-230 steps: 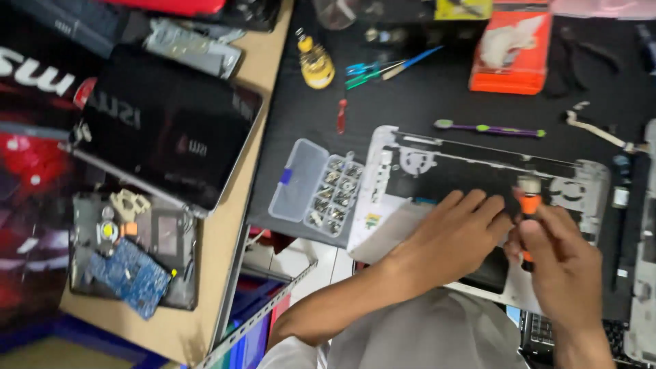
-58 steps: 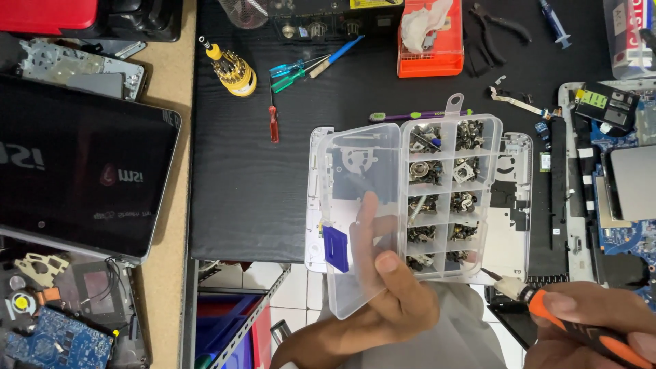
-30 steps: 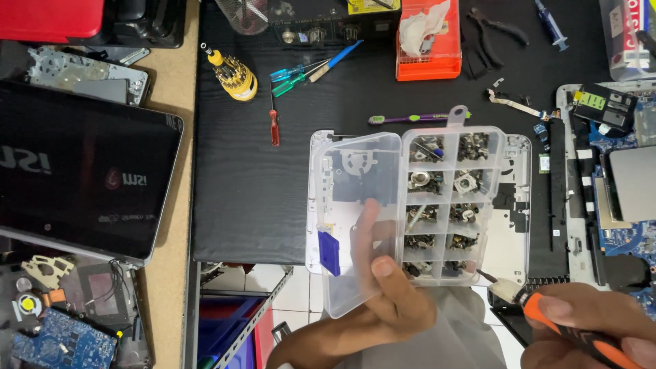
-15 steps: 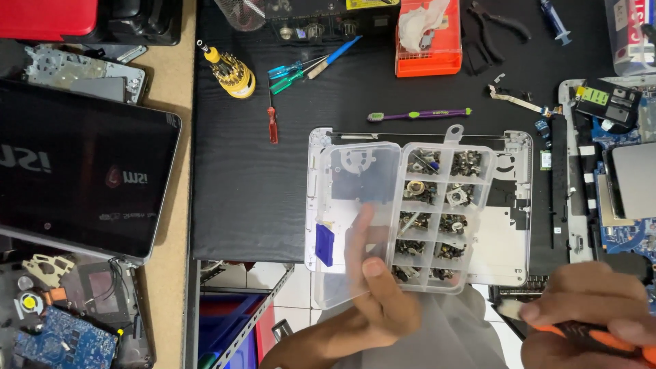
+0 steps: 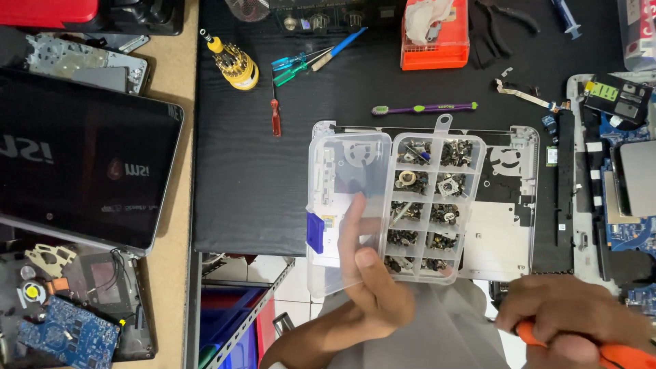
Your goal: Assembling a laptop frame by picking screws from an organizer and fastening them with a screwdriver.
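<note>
Now left hand (image 5: 369, 301) holds open screw box (image 5: 393, 205) — right hand (image 5: 574, 314) grips orange screwdriver (image 5: 615, 354).

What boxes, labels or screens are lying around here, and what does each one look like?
Clear plastic compartment box: centre, lid open, held by the left hand, small metal parts inside.
Dark laptop lid: left, flat black rectangle with silver edge.
Orange-red container: top, rectangular, white stuff inside.
Yellow-green label: far right, small rectangle on a dark part.
Right hand: grips an orange-handled tool.

A single head-worn camera looks steeply down, close over the workbench (image 5: 260, 184).
</note>
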